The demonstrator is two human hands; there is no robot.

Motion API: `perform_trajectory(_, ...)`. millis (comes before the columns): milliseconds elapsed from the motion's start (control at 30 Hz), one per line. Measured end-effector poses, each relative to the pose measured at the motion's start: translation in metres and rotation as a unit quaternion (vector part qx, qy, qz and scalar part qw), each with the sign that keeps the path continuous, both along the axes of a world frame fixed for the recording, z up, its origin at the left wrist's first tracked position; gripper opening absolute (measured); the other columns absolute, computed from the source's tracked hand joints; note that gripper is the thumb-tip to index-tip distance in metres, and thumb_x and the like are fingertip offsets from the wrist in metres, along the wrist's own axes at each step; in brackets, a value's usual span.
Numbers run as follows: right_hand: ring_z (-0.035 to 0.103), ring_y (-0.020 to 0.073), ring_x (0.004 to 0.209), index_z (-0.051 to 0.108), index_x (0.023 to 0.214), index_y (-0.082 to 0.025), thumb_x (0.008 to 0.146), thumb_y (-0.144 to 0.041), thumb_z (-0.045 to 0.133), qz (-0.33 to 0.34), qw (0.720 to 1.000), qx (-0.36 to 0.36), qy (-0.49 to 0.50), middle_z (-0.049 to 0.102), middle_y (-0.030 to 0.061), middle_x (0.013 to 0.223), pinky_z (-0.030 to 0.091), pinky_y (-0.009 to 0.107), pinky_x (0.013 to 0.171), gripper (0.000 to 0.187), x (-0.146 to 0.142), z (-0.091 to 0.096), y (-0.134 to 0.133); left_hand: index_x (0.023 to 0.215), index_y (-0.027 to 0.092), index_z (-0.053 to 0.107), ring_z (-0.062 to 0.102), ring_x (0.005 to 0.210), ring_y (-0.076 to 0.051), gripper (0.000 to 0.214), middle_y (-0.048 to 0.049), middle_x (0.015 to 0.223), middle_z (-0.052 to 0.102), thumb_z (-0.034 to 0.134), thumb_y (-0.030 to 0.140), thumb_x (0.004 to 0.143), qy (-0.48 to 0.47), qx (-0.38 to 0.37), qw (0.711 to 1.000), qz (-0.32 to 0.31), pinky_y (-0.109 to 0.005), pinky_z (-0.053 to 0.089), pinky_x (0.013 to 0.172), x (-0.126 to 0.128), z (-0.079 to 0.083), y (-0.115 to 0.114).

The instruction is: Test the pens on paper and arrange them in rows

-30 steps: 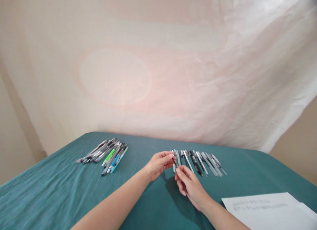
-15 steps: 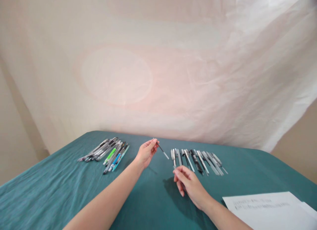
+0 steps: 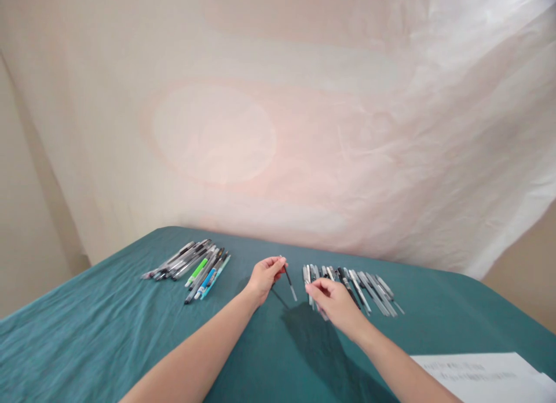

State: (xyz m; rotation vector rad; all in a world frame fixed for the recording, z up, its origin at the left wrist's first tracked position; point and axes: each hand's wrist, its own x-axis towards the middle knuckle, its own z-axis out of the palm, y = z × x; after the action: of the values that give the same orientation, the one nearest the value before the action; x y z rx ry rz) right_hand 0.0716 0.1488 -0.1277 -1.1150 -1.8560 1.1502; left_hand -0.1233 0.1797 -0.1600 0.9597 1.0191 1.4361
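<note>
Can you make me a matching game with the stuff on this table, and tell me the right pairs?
Things:
1. thin pen
2. pile of pens
3. row of pens
4. paper

Places:
A. near right corner of the table
B. pinched in the left hand
C. far left on the green cloth
D. under the right hand

Pairs: 1-B, 2-C, 3-D, 4-A

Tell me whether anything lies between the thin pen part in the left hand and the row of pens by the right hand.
Nothing visible does: only bare cloth separates the part in the left hand from the row.
</note>
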Motion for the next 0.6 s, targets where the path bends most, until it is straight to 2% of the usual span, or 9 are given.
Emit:
perform_trajectory(100,0.050,0.0102,0.047,0.055,0.070,-0.016,0.079,-0.044,0.045,-0.054,0.991,0.086,-0.084,0.053,-0.0023,0.053,0.035,0.020,0.047,0.031,-0.010,0.003,0.027,0.078,0.014,0.062,0.052,0.062,-0.007,0.029,-0.0022,0.073,0.062,0.065,0.040,0.066,0.017,0.010,1.000,-0.001,-0.017,0.037,0.057,0.000,0.000,-0.001)
perform_trajectory(167,0.054,0.0105,0.051,0.057,0.083,-0.016,0.079,-0.039,0.047,-0.079,0.978,0.120,-0.153,0.059,-0.0007,0.060,0.037,0.020,0.051,0.025,-0.019,0.005,0.041,0.078,0.013,0.062,0.052,0.060,-0.007,0.030,-0.0025,0.073,0.062,0.065,0.041,0.066,0.029,0.011,1.000,0.001,-0.018,0.037,0.057,0.001,0.000,-0.001)
perform_trajectory(267,0.058,0.0127,0.060,0.053,0.101,-0.017,0.078,-0.031,0.049,-0.113,0.953,0.147,-0.239,0.063,0.0010,0.067,0.038,0.021,0.057,0.027,-0.033,0.004,0.055,0.078,0.013,0.061,0.050,0.058,-0.007,0.031,-0.0025,0.071,0.062,0.064,0.041,0.066,0.039,0.014,0.999,0.001,-0.018,0.037,0.056,0.001,0.000,-0.002)
perform_trajectory(367,0.059,0.0153,0.071,0.057,0.096,-0.019,0.076,-0.028,0.052,-0.120,0.943,0.159,-0.267,0.065,0.0033,0.074,0.037,0.023,0.063,0.023,-0.042,0.003,0.064,0.077,0.013,0.061,0.050,0.058,-0.007,0.030,-0.0022,0.070,0.061,0.064,0.041,0.067,0.038,0.020,0.999,-0.001,-0.019,0.038,0.057,0.001,0.000,-0.001)
perform_trajectory(467,0.059,0.0158,0.073,0.060,0.087,-0.019,0.075,-0.029,0.052,-0.118,0.937,0.158,-0.290,0.066,0.0049,0.079,0.037,0.023,0.064,0.017,-0.044,0.000,0.070,0.077,0.013,0.061,0.050,0.058,-0.007,0.030,-0.0023,0.070,0.062,0.064,0.041,0.066,0.041,0.015,0.999,-0.002,-0.019,0.038,0.057,0.001,0.000,0.000)
perform_trajectory(600,0.060,0.0172,0.077,0.061,0.085,-0.018,0.074,-0.028,0.053,-0.119,0.927,0.158,-0.318,0.066,0.0062,0.081,0.038,0.024,0.065,0.017,-0.042,-0.004,0.071,0.076,0.013,0.061,0.049,0.055,-0.006,0.029,-0.0013,0.067,0.061,0.064,0.041,0.066,0.045,0.014,0.999,0.003,-0.018,0.037,0.054,0.002,0.001,-0.001)
